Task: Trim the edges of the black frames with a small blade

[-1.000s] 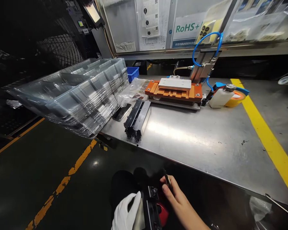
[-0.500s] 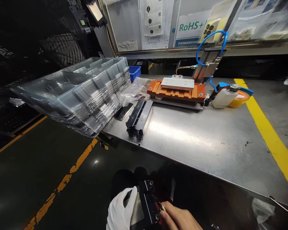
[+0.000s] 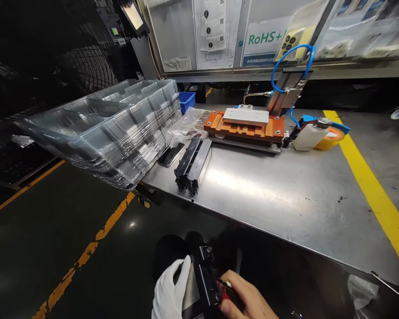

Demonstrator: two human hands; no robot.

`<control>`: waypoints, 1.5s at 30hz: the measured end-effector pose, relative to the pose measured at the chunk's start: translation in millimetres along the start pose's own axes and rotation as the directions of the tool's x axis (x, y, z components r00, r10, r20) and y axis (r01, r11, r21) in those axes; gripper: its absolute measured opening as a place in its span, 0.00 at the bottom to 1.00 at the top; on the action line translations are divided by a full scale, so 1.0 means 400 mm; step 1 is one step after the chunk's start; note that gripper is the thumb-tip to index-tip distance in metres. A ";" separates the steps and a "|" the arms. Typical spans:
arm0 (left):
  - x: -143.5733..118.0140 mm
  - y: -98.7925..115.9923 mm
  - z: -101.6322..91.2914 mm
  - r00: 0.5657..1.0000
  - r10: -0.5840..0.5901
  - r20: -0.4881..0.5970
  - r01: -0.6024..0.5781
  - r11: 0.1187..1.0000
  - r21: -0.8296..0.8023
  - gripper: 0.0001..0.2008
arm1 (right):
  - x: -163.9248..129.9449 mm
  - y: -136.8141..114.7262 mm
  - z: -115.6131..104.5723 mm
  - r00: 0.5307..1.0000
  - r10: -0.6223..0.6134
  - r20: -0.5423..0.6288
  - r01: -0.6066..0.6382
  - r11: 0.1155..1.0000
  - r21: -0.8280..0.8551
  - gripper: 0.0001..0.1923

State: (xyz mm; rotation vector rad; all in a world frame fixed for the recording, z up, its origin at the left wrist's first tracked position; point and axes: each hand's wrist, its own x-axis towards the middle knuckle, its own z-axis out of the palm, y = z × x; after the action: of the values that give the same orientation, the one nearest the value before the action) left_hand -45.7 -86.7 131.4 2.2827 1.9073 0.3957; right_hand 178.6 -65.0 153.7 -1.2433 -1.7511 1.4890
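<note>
At the bottom of the head view, my left hand (image 3: 169,291), in a white glove, is closed around a black plastic part (image 3: 205,277) with a flat silvery face. The part is held tilted in front of the bench, above my lap. My bare right hand (image 3: 251,296) is closed on a small tool with red on it (image 3: 224,293), whose kind I cannot make out. Its dark tip meets or lies very near the right edge of the part. Two similar long black parts (image 3: 193,166) lie side by side on the metal bench.
A stack of clear plastic trays (image 3: 119,133) overhangs the metal bench (image 3: 272,190) at left, with a phone (image 3: 171,155) beside it. An orange fixture (image 3: 244,126) with a blue air hose (image 3: 294,48) stands behind. A white bottle (image 3: 310,135) and tape roll (image 3: 332,136) are at right.
The black part has turned slightly in my left hand. My right hand has shifted its grip a little, and more red of the tool shows below the fingers.
</note>
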 end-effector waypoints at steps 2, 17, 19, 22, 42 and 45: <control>0.003 0.007 0.000 1.000 0.020 -0.012 -0.020 1.000 0.012 0.43 | 0.007 0.017 0.009 0.994 -0.104 -0.041 0.099 0.989 -0.107 0.26; 0.093 -0.058 -0.041 0.968 0.247 0.038 -0.249 0.942 0.224 0.33 | 0.015 0.023 0.003 0.928 0.314 0.202 -0.343 0.931 0.124 0.30; 0.104 -0.049 -0.049 0.960 0.278 0.040 -0.279 0.926 0.253 0.31 | 0.021 0.020 0.010 0.920 0.344 0.186 -0.367 0.925 0.103 0.31; 0.115 -0.036 -0.057 0.951 0.308 0.032 -0.303 0.904 0.301 0.28 | 0.024 0.016 0.017 0.918 0.365 0.154 -0.380 0.921 0.080 0.32; 0.111 -0.029 -0.058 0.941 0.289 0.175 -0.331 0.890 0.313 0.38 | 0.013 0.120 -0.016 0.982 0.096 -0.160 -0.120 0.982 -0.146 0.25; 0.111 -0.029 -0.060 0.939 0.297 0.173 -0.337 0.893 0.298 0.38 | 0.015 0.143 -0.030 0.972 -0.149 -0.179 0.043 0.871 -0.489 0.21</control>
State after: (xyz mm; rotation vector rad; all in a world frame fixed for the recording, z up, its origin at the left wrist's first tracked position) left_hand -56.3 -42.7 156.1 2.7698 1.6391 -0.0365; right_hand 203.7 -55.7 101.5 -1.4631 -2.0716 0.8405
